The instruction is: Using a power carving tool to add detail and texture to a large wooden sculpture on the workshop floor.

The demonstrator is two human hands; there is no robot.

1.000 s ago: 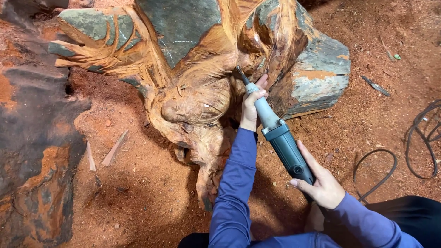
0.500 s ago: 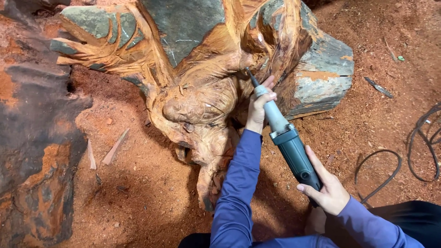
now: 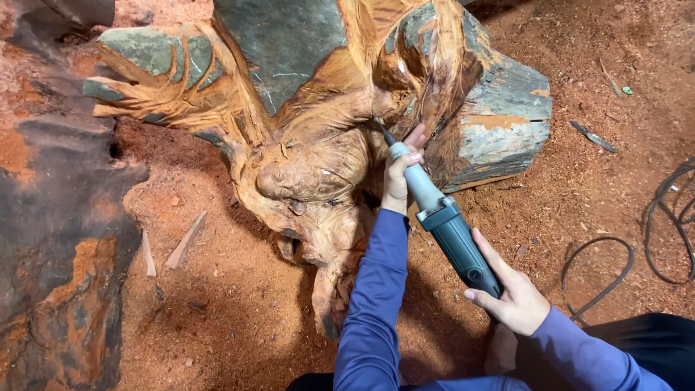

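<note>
A large reddish wood carving [image 3: 304, 174] with grey-green bark patches lies on sawdust. I hold a teal and silver die grinder [image 3: 445, 224] slanted toward it. My left hand [image 3: 400, 174] grips the silver neck near the bit, whose tip touches the carving's upper middle. My right hand [image 3: 514, 293] holds the teal rear body from below. Both arms wear blue sleeves.
Red sawdust [image 3: 232, 304] covers the ground. A dark rough log [image 3: 51, 239] fills the left side. Black cables [image 3: 666, 217] loop at the right. Loose wood splinters [image 3: 184, 239] lie left of the carving, and a dark chip [image 3: 594, 136] lies at the far right.
The grinder and both hands shifted slightly up and right along the carving; the view moved a little too. The grip is unchanged.
</note>
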